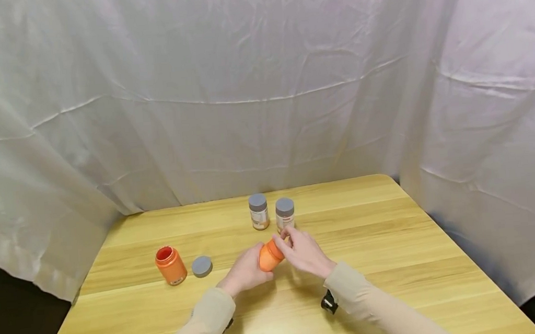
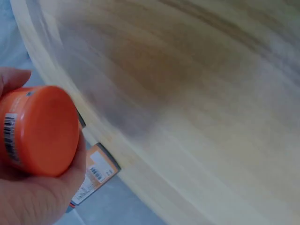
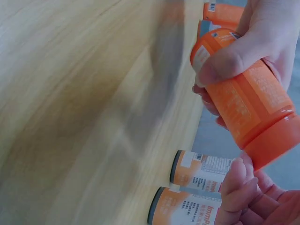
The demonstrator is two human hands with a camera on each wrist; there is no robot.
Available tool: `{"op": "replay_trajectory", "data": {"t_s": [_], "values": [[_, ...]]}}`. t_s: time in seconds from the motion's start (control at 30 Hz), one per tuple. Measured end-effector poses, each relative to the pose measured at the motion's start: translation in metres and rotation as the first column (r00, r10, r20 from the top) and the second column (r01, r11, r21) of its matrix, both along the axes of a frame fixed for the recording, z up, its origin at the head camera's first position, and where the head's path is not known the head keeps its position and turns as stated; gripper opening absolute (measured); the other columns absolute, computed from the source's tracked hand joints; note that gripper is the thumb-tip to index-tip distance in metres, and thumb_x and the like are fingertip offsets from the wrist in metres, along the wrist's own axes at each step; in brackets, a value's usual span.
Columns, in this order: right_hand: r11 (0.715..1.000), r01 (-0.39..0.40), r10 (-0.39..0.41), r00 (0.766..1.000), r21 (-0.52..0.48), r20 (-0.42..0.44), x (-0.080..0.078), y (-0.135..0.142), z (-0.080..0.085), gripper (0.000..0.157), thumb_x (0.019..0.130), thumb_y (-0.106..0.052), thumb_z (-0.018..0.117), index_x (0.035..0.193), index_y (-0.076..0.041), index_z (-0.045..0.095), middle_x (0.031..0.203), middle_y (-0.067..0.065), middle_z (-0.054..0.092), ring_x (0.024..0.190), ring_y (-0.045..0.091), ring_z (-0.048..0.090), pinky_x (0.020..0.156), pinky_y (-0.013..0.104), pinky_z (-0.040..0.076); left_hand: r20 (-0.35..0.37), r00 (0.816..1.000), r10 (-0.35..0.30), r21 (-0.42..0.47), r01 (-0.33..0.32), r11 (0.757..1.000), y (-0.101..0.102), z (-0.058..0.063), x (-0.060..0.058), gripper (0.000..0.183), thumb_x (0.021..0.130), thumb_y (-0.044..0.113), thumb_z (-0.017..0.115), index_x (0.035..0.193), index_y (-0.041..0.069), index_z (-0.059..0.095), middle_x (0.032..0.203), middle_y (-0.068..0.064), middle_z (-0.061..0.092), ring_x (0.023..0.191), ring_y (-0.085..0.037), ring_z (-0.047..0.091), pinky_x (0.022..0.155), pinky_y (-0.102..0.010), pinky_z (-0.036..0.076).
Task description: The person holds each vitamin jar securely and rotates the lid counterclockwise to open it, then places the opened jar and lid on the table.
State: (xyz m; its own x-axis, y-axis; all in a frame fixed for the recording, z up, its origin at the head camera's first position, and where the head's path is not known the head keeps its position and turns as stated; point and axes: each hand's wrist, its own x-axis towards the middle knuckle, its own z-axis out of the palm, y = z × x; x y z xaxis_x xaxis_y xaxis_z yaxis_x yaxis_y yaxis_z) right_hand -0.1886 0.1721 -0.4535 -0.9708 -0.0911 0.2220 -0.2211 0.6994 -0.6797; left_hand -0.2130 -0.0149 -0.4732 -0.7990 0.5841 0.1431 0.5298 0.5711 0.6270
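My left hand [image 1: 247, 271] grips an orange plastic bottle [image 1: 269, 259] around its body. The bottle is held tilted over the table, with its base toward me. In the right wrist view, an orange cap [image 3: 276, 143] sits on its far end, and the left thumb lies along the label. My right hand [image 1: 306, 250] is at the cap, its fingers loosely curled and one fingertip right at the rim. In the left wrist view, the smooth orange base [image 2: 50, 131] of the bottle faces the camera.
On the left of the wooden table [image 1: 399, 287] stands an uncapped orange jar [image 1: 172, 269] with a red inside. A grey lid [image 1: 202, 266] lies beside it. Behind my hands stand two grey-capped bottles [image 1: 259, 212] with white-and-orange labels. Pale curtains [image 1: 246, 137] hang behind the table.
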Motion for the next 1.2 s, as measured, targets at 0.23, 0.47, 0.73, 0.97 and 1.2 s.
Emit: {"op": "replay_trajectory", "data": {"t_s": [0.23, 0.47, 0.73, 0.97, 1.2], "values": [[0.999, 0.029, -0.029, 0.999, -0.013, -0.017, -0.002, -0.002, 0.004, 0.029, 0.101, -0.040, 0.054, 0.088, -0.015, 0.059, 0.059, -0.007, 0.044, 0.051, 0.007, 0.038, 0.047, 0.023, 0.031, -0.113, 0.991, 0.068, -0.029, -0.072, 0.997, 0.007, 0.005, 0.002, 0.039, 0.068, 0.017, 0.085, 0.097, 0.012, 0.059, 0.080, 0.004, 0.059, 0.068, -0.011, 0.052, 0.063, -0.029, 0.045], [0.998, 0.062, -0.062, 0.998, -0.017, 0.003, -0.005, -0.004, 0.009, 0.033, 0.101, -0.043, 0.054, 0.087, -0.014, 0.058, 0.065, -0.003, 0.050, 0.056, 0.010, 0.043, 0.049, 0.025, 0.034, -0.162, 0.977, 0.138, -0.073, -0.152, 0.986, 0.012, 0.011, 0.006, 0.043, 0.067, 0.016, 0.085, 0.101, 0.009, 0.059, 0.078, 0.002, 0.059, 0.066, -0.013, 0.053, 0.059, -0.030, 0.044], [0.988, 0.151, -0.152, 0.987, 0.030, 0.054, -0.008, -0.004, 0.011, 0.041, 0.101, -0.049, 0.049, 0.083, -0.013, 0.055, 0.066, 0.001, 0.052, 0.058, 0.015, 0.047, 0.051, 0.029, 0.036, -0.230, 0.955, 0.187, -0.103, -0.215, 0.971, 0.022, 0.014, 0.010, 0.043, 0.068, 0.018, 0.085, 0.100, 0.008, 0.059, 0.076, 0.000, 0.060, 0.064, -0.015, 0.055, 0.057, -0.030, 0.043], [0.990, 0.142, -0.142, 0.987, -0.005, 0.073, -0.010, -0.003, 0.011, 0.039, 0.100, -0.047, 0.050, 0.083, -0.012, 0.055, 0.065, 0.000, 0.051, 0.057, 0.015, 0.047, 0.051, 0.028, 0.036, -0.236, 0.947, 0.217, -0.131, -0.252, 0.959, 0.027, 0.016, 0.012, 0.044, 0.069, 0.019, 0.086, 0.101, 0.007, 0.059, 0.077, -0.002, 0.061, 0.064, -0.017, 0.057, 0.057, -0.031, 0.044], [0.989, 0.116, -0.114, 0.993, -0.094, 0.030, -0.014, -0.003, 0.006, 0.033, 0.098, -0.040, 0.054, 0.081, -0.011, 0.053, 0.063, -0.001, 0.046, 0.055, 0.012, 0.042, 0.048, 0.027, 0.034, -0.236, 0.945, 0.225, -0.134, -0.261, 0.956, 0.029, 0.017, 0.011, 0.044, 0.067, 0.021, 0.087, 0.099, 0.007, 0.059, 0.075, -0.002, 0.060, 0.064, -0.017, 0.056, 0.055, -0.030, 0.043]]}}
